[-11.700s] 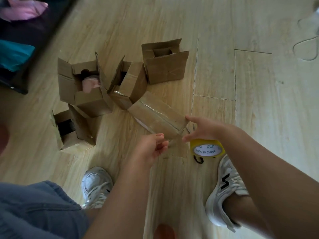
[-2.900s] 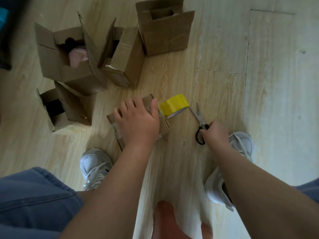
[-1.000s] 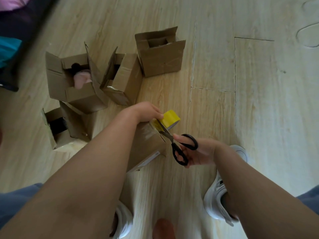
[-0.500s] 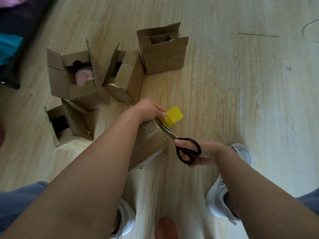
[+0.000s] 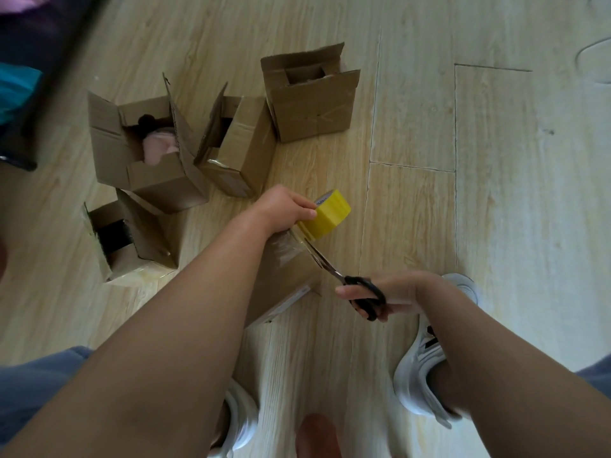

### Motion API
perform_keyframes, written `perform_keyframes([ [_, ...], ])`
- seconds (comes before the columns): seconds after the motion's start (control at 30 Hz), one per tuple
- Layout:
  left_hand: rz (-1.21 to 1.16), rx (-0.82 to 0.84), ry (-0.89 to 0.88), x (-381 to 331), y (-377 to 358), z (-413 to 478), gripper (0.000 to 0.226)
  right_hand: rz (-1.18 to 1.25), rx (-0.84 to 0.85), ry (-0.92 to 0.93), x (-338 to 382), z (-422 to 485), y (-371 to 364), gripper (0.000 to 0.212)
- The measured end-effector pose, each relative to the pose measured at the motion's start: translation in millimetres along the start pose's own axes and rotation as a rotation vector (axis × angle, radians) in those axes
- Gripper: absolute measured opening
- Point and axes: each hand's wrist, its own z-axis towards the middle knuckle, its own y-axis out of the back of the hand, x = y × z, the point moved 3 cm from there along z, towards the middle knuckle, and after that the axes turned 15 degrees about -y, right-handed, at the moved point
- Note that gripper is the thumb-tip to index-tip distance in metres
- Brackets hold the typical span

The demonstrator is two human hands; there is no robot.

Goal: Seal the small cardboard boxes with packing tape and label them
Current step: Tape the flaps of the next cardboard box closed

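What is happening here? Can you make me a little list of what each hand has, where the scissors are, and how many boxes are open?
left hand: grips the yellow tape roll
right hand: holds the black scissors
scissor blades: at the tape strip between roll and box
box being taped: lies partly under the left forearm
open boxes: four, on the wooden floor beyond the hands

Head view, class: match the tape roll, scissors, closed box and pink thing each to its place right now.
Column one
1 tape roll
2 scissors
3 closed box
4 pink thing

Column two
a in the right hand
b inside an open box
c on the floor under the left arm
d gripped by the left hand

Pairs: 1-d, 2-a, 3-c, 4-b
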Motion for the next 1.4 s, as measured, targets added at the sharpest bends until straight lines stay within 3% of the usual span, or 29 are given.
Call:
perform_keyframes([
  [0.13,-0.002,-0.002,-0.01,1,0,1,0.027,-0.264,-0.418,-0.223,-16,14,16,0.068],
  [0.27,-0.001,-0.018,-0.024,1,0,1,0.027,-0.463,-0.783,-0.392,-25,30,26,0.049],
  [0.33,-0.001,-0.016,-0.029,1,0,2,0.027,-0.515,-0.886,-0.45,-25,34,29,0.045],
  [0.47,0.001,-0.004,-0.045,1,1,3,0.027,-0.447,-0.881,-0.484,-25,45,31,0.045],
  [0.57,0.009,-0.008,-0.061,-1,4,3,0.027,-0.392,-0.828,-0.49,-22,47,28,0.024],
  [0.67,0.037,0.014,-0.069,-4,10,5,0.026,-0.291,-0.856,-0.418,-19,40,28,0.028],
  [0.73,0.049,0.025,-0.077,-7,14,6,0.026,-0.218,-0.94,-0.324,-14,28,30,0.012],
  [0.77,0.054,0.033,-0.083,-9,16,6,0.026,-0.167,-1.006,-0.238,-9,19,32,0.017],
  [0.9,0.118,0.082,-0.11,-22,16,3,0.026,-0.022,-1.122,0.249,28,-24,35,0.083],
  [0.97,0.165,0.123,-0.144,-31,11,-3,0.026,-0.065,-1.11,0.335,44,-39,35,0.098],
  [1.03,0.22,0.164,-0.179,-42,6,-10,0.028,-0.116,-1.099,0.348,51,-48,34,0.094],
  [1.1,0.247,0.157,-0.21,-50,2,-15,0.028,-0.154,-1.122,0.381,51,-57,32,0.072],
  [1.17,0.2,0.11,-0.236,-53,0,-19,0.027,-0.138,-1.139,0.395,47,-64,29,0.057],
  [1.4,-0.114,-0.308,-0.225,-46,1,-35,0.03,0.035,-1.221,0.38,32,-79,24,0.054],
])
